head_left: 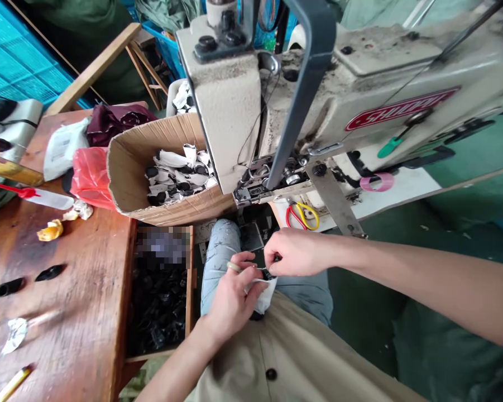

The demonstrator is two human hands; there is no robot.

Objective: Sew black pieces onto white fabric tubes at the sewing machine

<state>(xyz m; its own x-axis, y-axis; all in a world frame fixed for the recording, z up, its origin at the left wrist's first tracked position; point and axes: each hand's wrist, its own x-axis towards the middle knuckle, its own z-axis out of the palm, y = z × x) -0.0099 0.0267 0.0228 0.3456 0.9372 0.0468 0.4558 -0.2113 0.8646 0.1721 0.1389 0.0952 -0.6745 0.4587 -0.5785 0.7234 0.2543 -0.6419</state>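
Above my lap, my left hand [236, 293] is closed around a small white fabric piece [266, 298] with dark ends. A pale ring sits on one of its fingers. My right hand [295, 252] meets it from the right, its fingers pinched at the dark upper edge [268, 273] of the same piece. The curled fingers hide part of that edge. Over both hands stands a sewing machine [226, 100], its needle area [251, 192] a little above and apart from them.
A cardboard box [171, 215] of similar white-and-black pieces stands left of the machine. Below it, an open drawer [189, 301] contains many black pieces. Red-and-yellow-handled snips [303, 216] lie by the machine. The wooden table [79, 279] carries orange peel [50, 230] and a red plastic bag [91, 178].
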